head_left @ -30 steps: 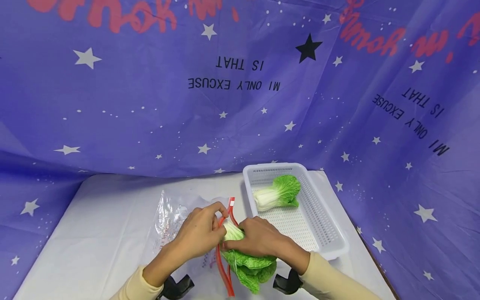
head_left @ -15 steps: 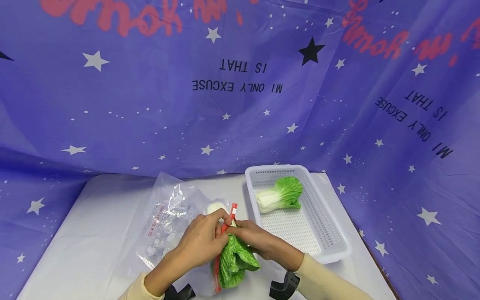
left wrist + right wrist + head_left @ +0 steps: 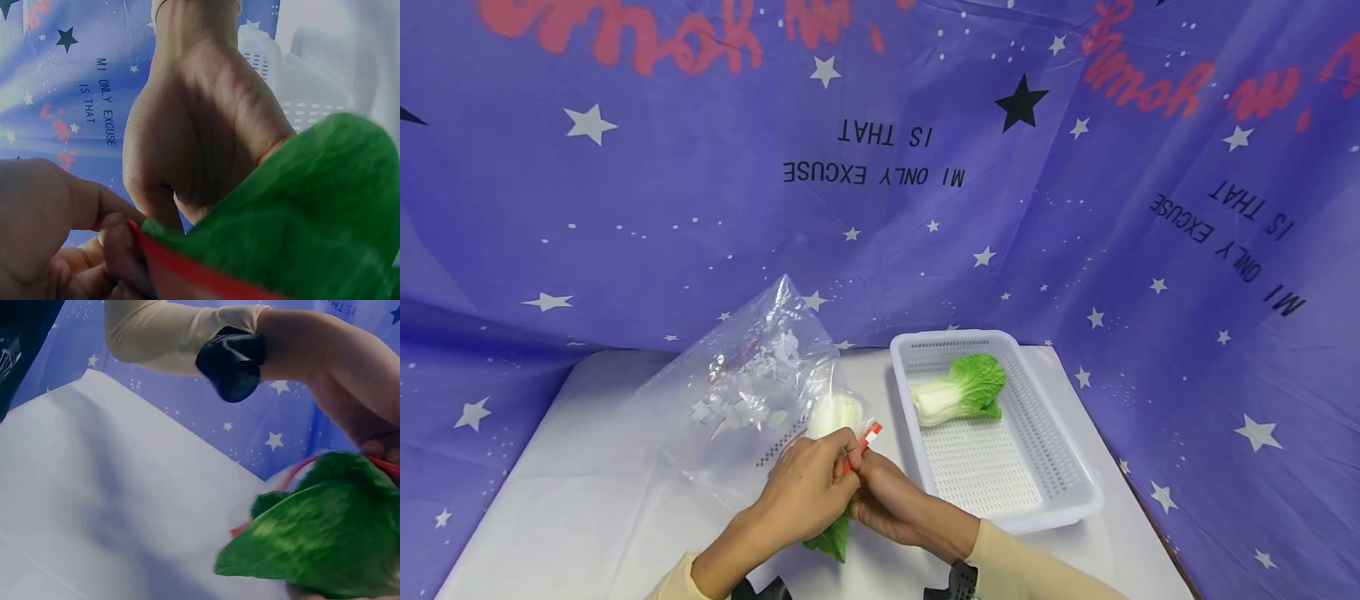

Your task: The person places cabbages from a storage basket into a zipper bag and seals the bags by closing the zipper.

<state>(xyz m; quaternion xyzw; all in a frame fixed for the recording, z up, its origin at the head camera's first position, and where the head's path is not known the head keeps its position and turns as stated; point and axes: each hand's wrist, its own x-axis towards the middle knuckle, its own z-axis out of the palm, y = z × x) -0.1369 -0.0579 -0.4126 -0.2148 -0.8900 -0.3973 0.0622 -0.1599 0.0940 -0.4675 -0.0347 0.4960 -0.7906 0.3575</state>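
Observation:
A clear zip bag (image 3: 752, 383) with a red zip strip (image 3: 871, 435) is lifted and tilted up. Inside it shows the white stalk end of a Chinese cabbage (image 3: 837, 413); the green leaves (image 3: 312, 544) stick out of the mouth. My left hand (image 3: 805, 483) pinches the bag's mouth at the red strip, seen close in the left wrist view, where that hand (image 3: 37, 219) comes in from the left. My right hand (image 3: 895, 504) curls round the leaves beside the mouth; its fingertips are mostly hidden.
A white plastic basket (image 3: 1067, 467) stands at the right with another Chinese cabbage (image 3: 962, 390) lying in it. White cloth (image 3: 572, 467) covers the table. A purple star-printed curtain (image 3: 700, 208) hangs behind and at the sides.
The bag's far end has risen off the table and tilted up. The leaves have been gathered in toward the mouth, and my right hand has moved left, close against my left.

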